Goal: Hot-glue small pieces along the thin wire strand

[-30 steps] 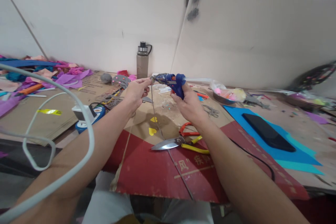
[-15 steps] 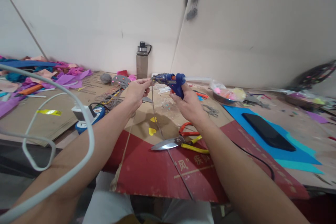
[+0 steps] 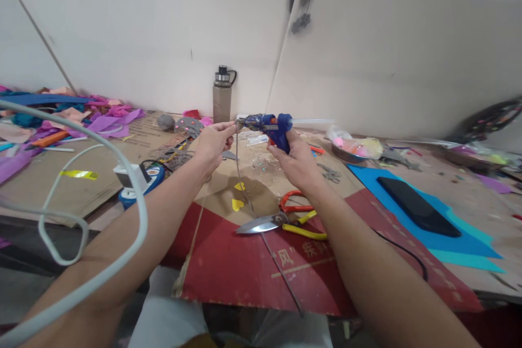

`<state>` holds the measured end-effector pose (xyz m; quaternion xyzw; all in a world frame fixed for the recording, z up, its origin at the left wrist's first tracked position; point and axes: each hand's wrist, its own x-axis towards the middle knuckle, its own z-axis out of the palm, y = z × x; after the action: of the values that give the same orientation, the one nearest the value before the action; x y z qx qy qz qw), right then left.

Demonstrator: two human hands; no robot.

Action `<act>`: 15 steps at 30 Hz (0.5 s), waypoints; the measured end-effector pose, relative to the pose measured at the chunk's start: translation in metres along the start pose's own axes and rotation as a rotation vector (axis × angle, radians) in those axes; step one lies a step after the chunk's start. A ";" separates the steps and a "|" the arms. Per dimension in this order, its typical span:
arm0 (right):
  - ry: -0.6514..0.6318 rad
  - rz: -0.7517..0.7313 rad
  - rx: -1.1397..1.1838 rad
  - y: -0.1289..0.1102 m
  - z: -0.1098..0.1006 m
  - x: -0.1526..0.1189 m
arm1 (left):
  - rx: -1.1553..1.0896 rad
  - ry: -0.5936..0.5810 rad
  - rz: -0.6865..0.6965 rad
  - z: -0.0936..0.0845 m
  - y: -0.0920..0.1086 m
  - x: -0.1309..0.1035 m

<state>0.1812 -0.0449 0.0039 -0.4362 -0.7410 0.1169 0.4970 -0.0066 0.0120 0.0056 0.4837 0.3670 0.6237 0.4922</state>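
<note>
Left hand, fingers pinching thin grey cord, right hand, fingers wrapped round blue plastic glue gun, nozzle at cord's upper end, above red-and-brown cardboard sheet, 2 yellow hearts below.

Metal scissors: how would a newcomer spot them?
Find the red-and-brown cardboard sheet. On it, below the blue plastic glue gun in the right hand, lie the metal scissors, set apart by one red handle and one yellow handle.
</note>
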 end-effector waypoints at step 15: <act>0.008 -0.004 -0.029 -0.003 0.001 -0.001 | 0.089 -0.005 0.064 0.003 0.000 -0.002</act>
<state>0.1791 -0.0472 0.0042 -0.4425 -0.7414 0.1036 0.4938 -0.0042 0.0102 0.0061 0.5184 0.3775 0.6209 0.4508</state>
